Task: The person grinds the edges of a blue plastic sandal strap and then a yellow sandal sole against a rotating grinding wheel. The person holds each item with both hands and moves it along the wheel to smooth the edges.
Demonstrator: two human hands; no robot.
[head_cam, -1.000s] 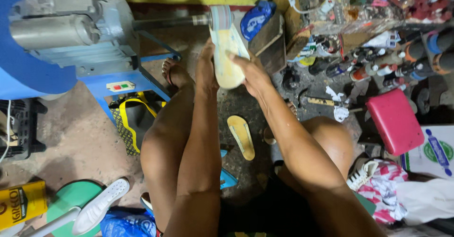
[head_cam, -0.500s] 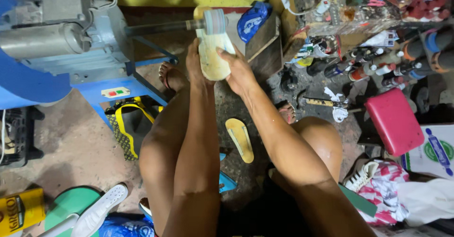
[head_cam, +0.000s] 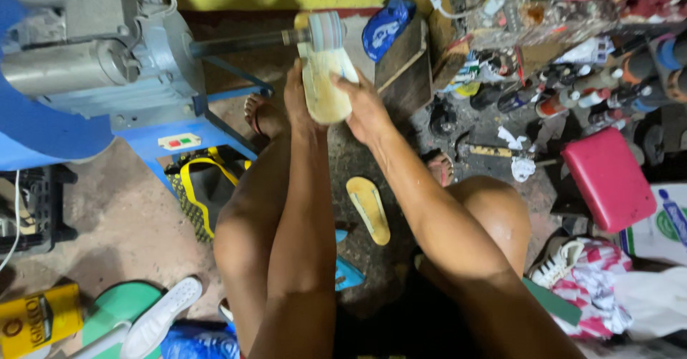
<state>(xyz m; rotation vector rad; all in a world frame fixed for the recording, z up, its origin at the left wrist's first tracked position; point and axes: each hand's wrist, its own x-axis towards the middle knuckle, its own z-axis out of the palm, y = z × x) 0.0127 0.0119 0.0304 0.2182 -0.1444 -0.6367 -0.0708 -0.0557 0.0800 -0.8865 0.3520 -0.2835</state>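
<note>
We clamped the pale cream shoe sole (head_cam: 325, 87) between both hands, left hand (head_cam: 295, 98) on its left edge, right hand (head_cam: 365, 108) on its right. Its far end touched the striped grinding wheel (head_cam: 325, 31) on the blue machine's (head_cam: 93, 80) steel shaft (head_cam: 243, 42).

I am seeing a pale cream shoe sole (head_cam: 325, 87) standing nearly upright, its long axis running up and down in the head view, its broad face turned toward me and looking scuffed and yellowed. Its upper end is pressing against the grinding drum (head_cam: 325, 31), a small striped cylinder sitting at the tip of a dark steel shaft. The sole is hanging just below that drum, touching it, and is tilting slightly to the right of the drum.
</note>
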